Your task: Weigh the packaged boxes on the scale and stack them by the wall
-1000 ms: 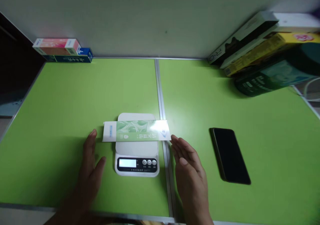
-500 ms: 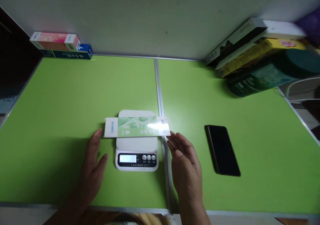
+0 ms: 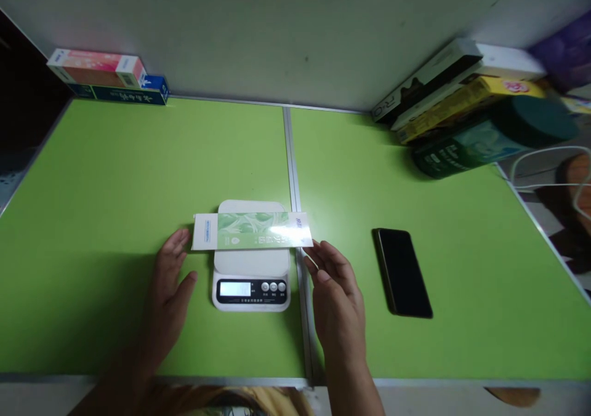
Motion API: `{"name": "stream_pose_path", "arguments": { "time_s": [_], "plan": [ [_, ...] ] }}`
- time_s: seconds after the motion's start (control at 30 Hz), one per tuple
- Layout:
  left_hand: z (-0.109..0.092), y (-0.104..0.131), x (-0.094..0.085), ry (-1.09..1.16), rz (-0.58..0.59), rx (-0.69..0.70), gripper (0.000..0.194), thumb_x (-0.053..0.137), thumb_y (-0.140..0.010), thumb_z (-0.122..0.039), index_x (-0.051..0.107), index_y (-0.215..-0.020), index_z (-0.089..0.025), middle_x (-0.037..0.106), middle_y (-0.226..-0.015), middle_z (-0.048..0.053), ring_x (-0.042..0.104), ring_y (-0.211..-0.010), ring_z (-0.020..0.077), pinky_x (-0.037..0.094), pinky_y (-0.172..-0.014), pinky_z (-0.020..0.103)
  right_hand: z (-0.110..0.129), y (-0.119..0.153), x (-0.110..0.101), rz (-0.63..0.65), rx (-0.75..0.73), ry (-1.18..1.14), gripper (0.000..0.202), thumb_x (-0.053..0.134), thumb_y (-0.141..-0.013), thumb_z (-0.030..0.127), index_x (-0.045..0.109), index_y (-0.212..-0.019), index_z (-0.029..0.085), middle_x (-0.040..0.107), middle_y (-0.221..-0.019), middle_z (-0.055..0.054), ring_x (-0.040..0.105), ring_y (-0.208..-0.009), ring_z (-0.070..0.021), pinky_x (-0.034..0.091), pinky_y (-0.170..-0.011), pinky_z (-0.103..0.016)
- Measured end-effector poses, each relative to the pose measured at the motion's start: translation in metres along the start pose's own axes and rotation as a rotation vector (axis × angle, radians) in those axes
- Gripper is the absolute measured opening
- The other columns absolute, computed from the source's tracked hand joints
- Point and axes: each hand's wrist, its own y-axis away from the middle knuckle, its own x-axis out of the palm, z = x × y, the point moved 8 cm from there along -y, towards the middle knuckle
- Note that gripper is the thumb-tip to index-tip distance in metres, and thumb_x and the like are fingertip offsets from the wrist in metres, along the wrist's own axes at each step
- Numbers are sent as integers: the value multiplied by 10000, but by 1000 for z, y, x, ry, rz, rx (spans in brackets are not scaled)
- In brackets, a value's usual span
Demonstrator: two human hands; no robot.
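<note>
A long green-and-white toothpaste box (image 3: 252, 230) lies crosswise on the platform of a white digital kitchen scale (image 3: 252, 263). Both ends of the box overhang the platform. The scale's display is lit, but its reading is too washed out to make out. My left hand (image 3: 168, 287) is beside the box's left end, fingers apart and holding nothing. At the right end is my right hand (image 3: 339, 296), thumb and fingers apart, its fingertips close to the box corner; whether they touch it I cannot tell.
A black phone (image 3: 402, 272) lies to the right on the green table (image 3: 221, 151). At the back left, a pink box (image 3: 96, 68) rests on a blue box (image 3: 133, 94). A dark green jar (image 3: 489, 139) and a yellow box (image 3: 462, 105) stand at the back right, by the wall.
The camera view has shifted slightly. The box stays on the scale, and both hands hold nearly the same places beside it.
</note>
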Motion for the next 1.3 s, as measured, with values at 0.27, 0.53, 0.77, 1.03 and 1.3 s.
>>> {"name": "stream_pose_path", "arguments": {
  "time_s": [0.27,0.53,0.77,1.03,1.3],
  "plan": [
    [-4,-7,4,31,9,-37,642,716,-765,-402,453,-1308,-183,484,-1478,165,429,-1405,290,315,-1194,474,-3,-6,-3,13,-6,25,338,739,-760,298,680,-1092,271,660,-1244,-62,574,-1222,-263,352,-1127,-561],
    [2,-18,0,48,39,-80,633,709,-786,-327,430,-1336,-179,466,-1498,170,437,-1403,291,406,-1146,440,-8,-6,-2,23,23,72,353,727,-781,327,660,-1124,277,652,-1229,-55,599,-1176,-250,393,-1091,-523],
    [0,-24,0,-50,35,-145,644,654,-839,-359,428,-1393,-117,499,-1462,211,545,-1306,310,474,-1085,460,-4,-14,0,16,53,93,417,767,-735,376,646,-1120,272,647,-1175,-50,622,-1070,-219,477,-958,-439],
    [-6,-27,5,-108,47,-239,375,628,-868,-282,601,-1231,-193,670,-1269,143,616,-1220,322,492,-1053,552,5,-32,21,153,22,182,406,727,-775,421,642,-1129,241,647,-930,-26,602,-761,-159,498,-623,-298],
    [-34,-23,30,-159,131,-197,325,673,-846,-366,640,-1153,-267,710,-1186,114,668,-1123,354,522,-986,611,45,-40,8,231,92,-79,452,807,-688,463,676,-1049,225,682,-866,-17,559,-569,-108,497,-533,-276]
  ]
}}
